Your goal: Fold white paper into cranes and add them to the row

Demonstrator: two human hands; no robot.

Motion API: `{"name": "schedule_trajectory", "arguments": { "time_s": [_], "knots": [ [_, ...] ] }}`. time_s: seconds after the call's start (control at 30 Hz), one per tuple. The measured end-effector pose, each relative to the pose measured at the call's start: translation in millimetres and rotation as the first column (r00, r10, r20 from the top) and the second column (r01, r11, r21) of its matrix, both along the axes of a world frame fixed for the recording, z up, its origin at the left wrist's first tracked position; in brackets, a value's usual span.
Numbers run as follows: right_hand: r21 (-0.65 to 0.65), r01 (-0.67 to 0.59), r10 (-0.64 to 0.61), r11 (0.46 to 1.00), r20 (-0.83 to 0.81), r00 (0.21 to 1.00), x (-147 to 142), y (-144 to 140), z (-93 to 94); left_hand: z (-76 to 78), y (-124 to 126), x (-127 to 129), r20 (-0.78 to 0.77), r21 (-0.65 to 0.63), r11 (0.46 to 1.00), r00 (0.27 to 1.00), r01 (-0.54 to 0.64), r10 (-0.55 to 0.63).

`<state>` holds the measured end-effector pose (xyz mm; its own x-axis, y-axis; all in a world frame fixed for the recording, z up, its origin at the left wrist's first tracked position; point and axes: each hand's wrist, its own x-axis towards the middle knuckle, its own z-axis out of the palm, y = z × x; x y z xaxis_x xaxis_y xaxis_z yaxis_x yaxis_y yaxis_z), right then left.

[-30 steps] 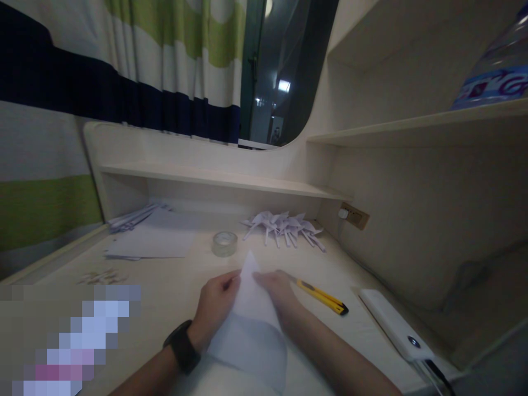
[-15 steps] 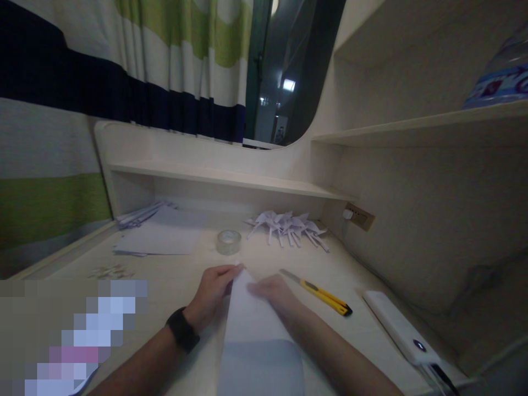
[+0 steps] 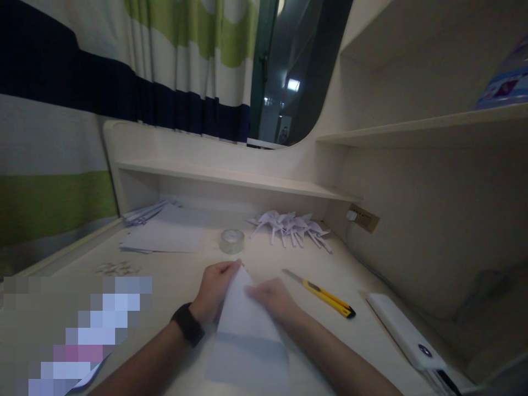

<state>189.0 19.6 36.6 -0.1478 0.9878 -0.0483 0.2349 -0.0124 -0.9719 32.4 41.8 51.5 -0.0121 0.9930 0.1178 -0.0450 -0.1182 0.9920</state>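
The folded paper [image 3: 247,324] runs lengthwise away from the person, its tip pinched between left hand [image 3: 214,294] and right hand [image 3: 274,297] (fingers closed on it).

Dim, flat indoor light throughout; no strong shadows. Brightest spot: small glare in the window [image 3: 293,84] well beyond the hands. Wide-angle bending at the edges. Pixelated block [image 3: 88,330] left of the hands.
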Motion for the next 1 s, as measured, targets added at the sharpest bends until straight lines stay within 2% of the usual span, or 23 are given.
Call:
{"name": "schedule_trajectory", "arguments": {
  "time_s": [0.27,0.47,0.63,0.77,1.0],
  "knots": [
    [0.004,0.0,0.0,1.0,0.035,0.999,2,5,-6.5,6.0,0,1,-0.083,0.086,0.995,0.995,-0.048,0.055],
    [0.026,-0.003,0.0,1.0,0.088,0.996,3,4,-2.9,-2.9,8,-2,-0.027,0.052,0.996,0.997,-0.069,0.071],
    [0.051,0.005,-0.012,0.999,0.134,0.991,5,3,-0.5,-14.0,10,-1,0.117,-0.026,0.998,0.991,0.062,-0.059],
    [0.043,-0.051,0.043,0.998,0.168,0.985,6,5,-4.5,-18.0,9,0,0.261,-0.129,0.974,0.954,0.187,-0.149],
    [0.024,-0.101,0.096,0.995,0.163,0.982,5,8,-10.8,-17.2,12,-4,0.286,-0.163,0.968,0.948,0.189,-0.137]
  ]
}}
